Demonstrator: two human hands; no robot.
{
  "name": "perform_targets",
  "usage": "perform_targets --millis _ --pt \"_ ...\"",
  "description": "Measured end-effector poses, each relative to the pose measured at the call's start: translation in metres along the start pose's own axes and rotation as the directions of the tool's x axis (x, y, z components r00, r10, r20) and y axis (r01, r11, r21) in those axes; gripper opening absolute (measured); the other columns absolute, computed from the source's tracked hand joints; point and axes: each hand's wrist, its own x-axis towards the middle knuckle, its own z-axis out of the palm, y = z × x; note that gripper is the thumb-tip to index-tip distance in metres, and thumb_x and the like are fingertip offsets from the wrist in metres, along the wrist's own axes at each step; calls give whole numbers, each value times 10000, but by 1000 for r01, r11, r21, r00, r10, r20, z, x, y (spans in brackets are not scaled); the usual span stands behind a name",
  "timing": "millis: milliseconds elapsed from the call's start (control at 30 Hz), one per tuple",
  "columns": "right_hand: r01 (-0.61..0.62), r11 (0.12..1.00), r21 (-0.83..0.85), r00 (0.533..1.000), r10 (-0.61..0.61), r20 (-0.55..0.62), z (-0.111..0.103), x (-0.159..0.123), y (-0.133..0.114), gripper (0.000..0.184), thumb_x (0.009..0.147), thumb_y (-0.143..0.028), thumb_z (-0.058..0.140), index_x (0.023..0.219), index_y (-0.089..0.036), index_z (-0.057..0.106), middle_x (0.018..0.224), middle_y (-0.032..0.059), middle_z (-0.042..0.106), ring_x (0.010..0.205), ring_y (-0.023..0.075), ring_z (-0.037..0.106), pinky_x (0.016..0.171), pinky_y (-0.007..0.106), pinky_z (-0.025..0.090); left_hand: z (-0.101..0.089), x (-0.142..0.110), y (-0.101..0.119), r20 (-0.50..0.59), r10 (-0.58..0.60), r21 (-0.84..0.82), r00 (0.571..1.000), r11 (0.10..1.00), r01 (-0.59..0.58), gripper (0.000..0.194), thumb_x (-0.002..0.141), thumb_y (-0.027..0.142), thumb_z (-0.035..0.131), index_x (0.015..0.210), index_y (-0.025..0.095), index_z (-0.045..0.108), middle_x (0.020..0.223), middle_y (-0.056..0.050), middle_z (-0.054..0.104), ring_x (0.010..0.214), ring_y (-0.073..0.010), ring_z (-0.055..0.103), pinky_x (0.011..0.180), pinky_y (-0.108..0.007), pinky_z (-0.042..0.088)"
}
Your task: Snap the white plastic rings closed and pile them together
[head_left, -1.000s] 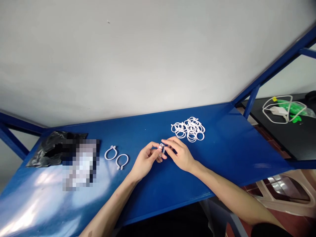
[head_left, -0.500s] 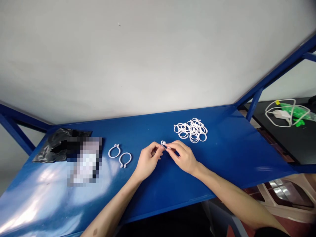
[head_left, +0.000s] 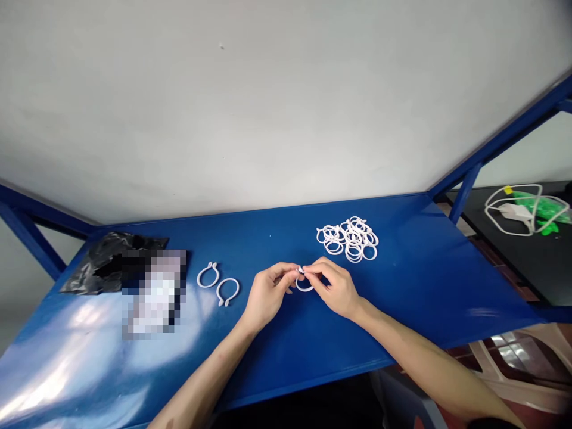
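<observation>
A white plastic curtain ring [head_left: 304, 289] is pinched at its knobbed ends between my two hands, its loop hanging below the fingertips. My left hand [head_left: 268, 292] grips it from the left, thumb against curled fingers. From the right, my right hand [head_left: 336, 287] holds the same ends between thumb and forefinger. Left of my hands lie two separate curtain rings, one with knobs facing the wall [head_left: 199, 279] and one with knobs facing me [head_left: 238, 289]. A heap of similar rings [head_left: 353, 238] lies beyond my right hand. My fingers partly cover the held ring's ends.
The blue table [head_left: 286, 357] meets a pale wall [head_left: 286, 107]. A crumpled black plastic bag [head_left: 96, 265] and a pixelated object [head_left: 156, 298] lie at the left. Blue frame bars rise at both sides. A dark surface at the right bears a white wire-like loop and green plastic [head_left: 547, 208].
The held ring has turned so its loop now shows below my fingers. My hands have drawn closer together around its knobbed ends. The other rings have stayed in place.
</observation>
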Motion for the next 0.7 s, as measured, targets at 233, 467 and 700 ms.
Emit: perform_targets --millis 233,467,700 --pt "18 999 -39 999 -16 33 1 -4 3 183 1029 -226 561 1054 -232 742 890 44 711 767 145 695 686 273 581 0 0 -2 30 17 145 999 989 -22 398 935 534 586 853 191 771 800 -41 754 683 -163 636 668 -259 510" --pt "23 997 -68 997 -18 73 -3 -3 -3 222 1037 -220 545 1029 -236 766 843 36 683 714 133 666 642 257 552 2 -4 -3 -8 118 280 993 953 -111 318 962 426 563 859 224 786 738 -5 740 654 -153 627 657 -244 467" --pt "75 984 -162 991 -55 120 -3 -5 -4 278 1056 -229 497 946 -212 753 797 30 651 671 126 622 610 252 519 7 -6 1 -25 172 347 985 925 -153 277 949 311 543 792 245 762 730 -4 747 664 -172 652 736 -271 497"
